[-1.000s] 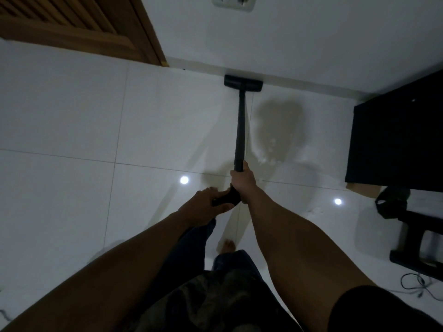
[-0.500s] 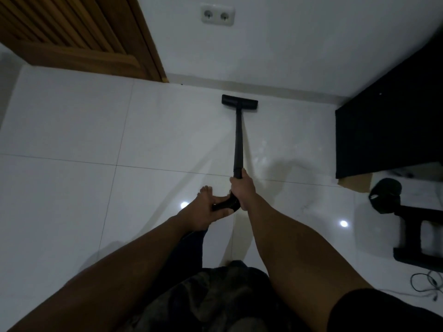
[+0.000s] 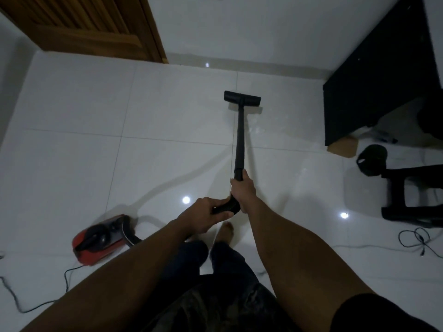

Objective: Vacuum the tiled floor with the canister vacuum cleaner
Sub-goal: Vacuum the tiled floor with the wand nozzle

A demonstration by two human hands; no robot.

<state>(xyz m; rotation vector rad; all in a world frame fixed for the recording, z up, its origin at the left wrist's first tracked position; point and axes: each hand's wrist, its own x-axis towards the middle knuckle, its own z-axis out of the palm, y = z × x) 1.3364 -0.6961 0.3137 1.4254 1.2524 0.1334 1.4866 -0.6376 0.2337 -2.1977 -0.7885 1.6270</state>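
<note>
Floor: we stand on a glossy white tiled floor (image 3: 167, 111) of large square tiles with thin grey joints. Ceiling lights are mirrored in the glaze, and a louvred wooden door (image 3: 91, 27) closes the far left corner.
Step in hand: we judge this a working stroke along the strip in front of the far wall, with most of the visible floor left to cover.
Floor nozzle (image 3: 242, 98): flat, black and rectangular; it sits on the tiles across a joint, near the wall but apart from it.
Wand (image 3: 240, 140): a straight, rigid, matte black tube running from the nozzle back to us.
Right hand (image 3: 243, 191): fingers clamped round the wand's near end.
Left hand (image 3: 206, 215): fingers wrapped round the curved handle (image 3: 227, 207), just behind the right.
Canister vacuum (image 3: 100, 238): a rounded red and black shell, hard plastic by the look of it. It rests on the floor to our left, well apart from the nozzle, and a thin power cord (image 3: 72, 269) trails from it.
Next move: we would keep the nozzle flat and shift the stroke sideways by about one nozzle's span. Both grips should stay firm, since glazed tile probably lets the head slide freely.
Hazards: the black cabinet (image 3: 374, 92), black stool (image 3: 412, 192) and loose cable (image 3: 417, 240) on the right could catch the nozzle.
</note>
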